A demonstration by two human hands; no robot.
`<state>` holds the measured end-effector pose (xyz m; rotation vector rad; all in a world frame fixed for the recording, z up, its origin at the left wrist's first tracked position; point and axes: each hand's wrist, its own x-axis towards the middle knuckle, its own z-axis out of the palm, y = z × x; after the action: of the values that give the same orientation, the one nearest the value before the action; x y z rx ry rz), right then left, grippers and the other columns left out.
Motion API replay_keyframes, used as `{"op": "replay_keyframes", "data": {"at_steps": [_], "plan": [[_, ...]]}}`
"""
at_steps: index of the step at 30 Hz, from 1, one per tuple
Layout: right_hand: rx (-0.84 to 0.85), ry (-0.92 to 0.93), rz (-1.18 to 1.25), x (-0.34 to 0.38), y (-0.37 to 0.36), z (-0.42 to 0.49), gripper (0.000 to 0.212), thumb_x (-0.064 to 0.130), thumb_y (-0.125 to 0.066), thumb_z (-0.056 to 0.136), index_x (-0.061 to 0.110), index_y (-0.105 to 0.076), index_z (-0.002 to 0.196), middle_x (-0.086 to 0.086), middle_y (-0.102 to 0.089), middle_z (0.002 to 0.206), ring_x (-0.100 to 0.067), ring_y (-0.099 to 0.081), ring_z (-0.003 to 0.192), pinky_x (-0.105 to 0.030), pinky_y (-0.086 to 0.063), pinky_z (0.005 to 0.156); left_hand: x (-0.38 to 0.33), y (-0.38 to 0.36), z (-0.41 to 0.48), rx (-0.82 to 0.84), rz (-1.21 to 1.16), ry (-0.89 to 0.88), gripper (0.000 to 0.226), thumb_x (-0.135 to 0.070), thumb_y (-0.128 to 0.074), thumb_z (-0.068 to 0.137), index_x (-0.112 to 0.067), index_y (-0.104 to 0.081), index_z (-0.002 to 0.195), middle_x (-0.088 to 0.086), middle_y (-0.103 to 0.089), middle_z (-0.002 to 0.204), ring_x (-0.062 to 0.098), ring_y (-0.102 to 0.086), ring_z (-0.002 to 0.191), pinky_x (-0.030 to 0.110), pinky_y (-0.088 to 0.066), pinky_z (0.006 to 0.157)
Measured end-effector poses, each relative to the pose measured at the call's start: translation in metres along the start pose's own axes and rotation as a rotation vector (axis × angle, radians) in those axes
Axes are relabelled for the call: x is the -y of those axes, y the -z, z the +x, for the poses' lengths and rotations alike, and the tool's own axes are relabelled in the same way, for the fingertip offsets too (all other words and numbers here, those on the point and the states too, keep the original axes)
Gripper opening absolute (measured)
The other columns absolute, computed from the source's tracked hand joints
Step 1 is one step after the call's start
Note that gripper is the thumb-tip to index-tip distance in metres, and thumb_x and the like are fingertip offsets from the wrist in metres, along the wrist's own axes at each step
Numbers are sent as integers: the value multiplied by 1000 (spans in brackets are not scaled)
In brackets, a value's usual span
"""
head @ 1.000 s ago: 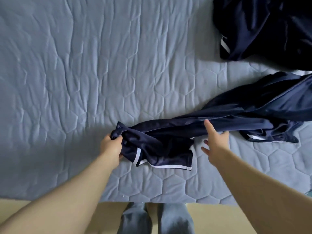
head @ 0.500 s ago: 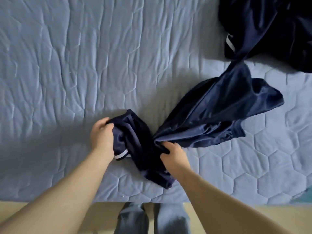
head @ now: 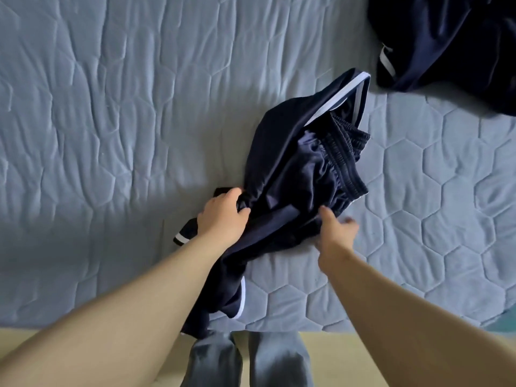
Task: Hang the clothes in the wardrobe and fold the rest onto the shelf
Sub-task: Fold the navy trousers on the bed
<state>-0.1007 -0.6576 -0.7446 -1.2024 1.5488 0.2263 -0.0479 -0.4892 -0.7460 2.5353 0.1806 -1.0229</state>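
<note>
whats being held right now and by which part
The left hand grips the navy garment at a bunched fold near its middle. The right hand is at the fabric's near edge; blur hides whether its fingers grip.

L hand (head: 223,217) gripping navy garment (head: 293,163), R hand (head: 336,233) fingers spread, blurry

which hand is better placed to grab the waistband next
Right, probably. The right hand lies just below the waistband and seems to hold nothing. The left hand grips bunched fabric of the trousers, farther from it.
</note>
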Motion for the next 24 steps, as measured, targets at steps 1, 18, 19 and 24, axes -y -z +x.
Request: {"op": "replay_keyframes", "data": {"at_steps": [1, 18, 19, 24], "plan": [[14, -66, 108, 8, -1, 2, 59, 30, -64, 82, 22, -32, 131, 1, -44, 114, -19, -53, 94, -36, -49, 80, 1, 1, 1, 7, -12, 35, 31, -29, -49, 92, -23, -50, 123, 0, -59, 118, 29, -52, 111, 38, -42, 87], [456, -10, 114, 74, 2, -70, 20, -1, -45, 81, 9, -58, 94, -4, -63, 72, -18, -60, 64, -23, -49, 49, -21, 58, -40, -55, -304, 104, 34, -9, -39, 93, -23, -59, 116, 3, -62, 119, 27, -56, 108, 26, -43, 84], [474, 26, 82, 83, 6, -79, 20, -2, -45, 80, 11, -58, 87, -3, -62, 69, -18, -59, 63, -23, -48, 49, -25, 67, -44, -72, -323, 99, 35, -7, -39, 92, -22, -59, 117, 2, -62, 119, 26, -56, 107, 26, -42, 83], [619, 219, -81, 132, 29, -139, 26, -10, -41, 75, 10, -56, 68, -3, -59, 52, -15, -57, 44, -18, -47, 42, -61, 132, -73, -164, -446, -3, 46, 5, -35, 87, -24, -56, 117, -2, -62, 111, 13, -56, 87, 17, -40, 62]]}}
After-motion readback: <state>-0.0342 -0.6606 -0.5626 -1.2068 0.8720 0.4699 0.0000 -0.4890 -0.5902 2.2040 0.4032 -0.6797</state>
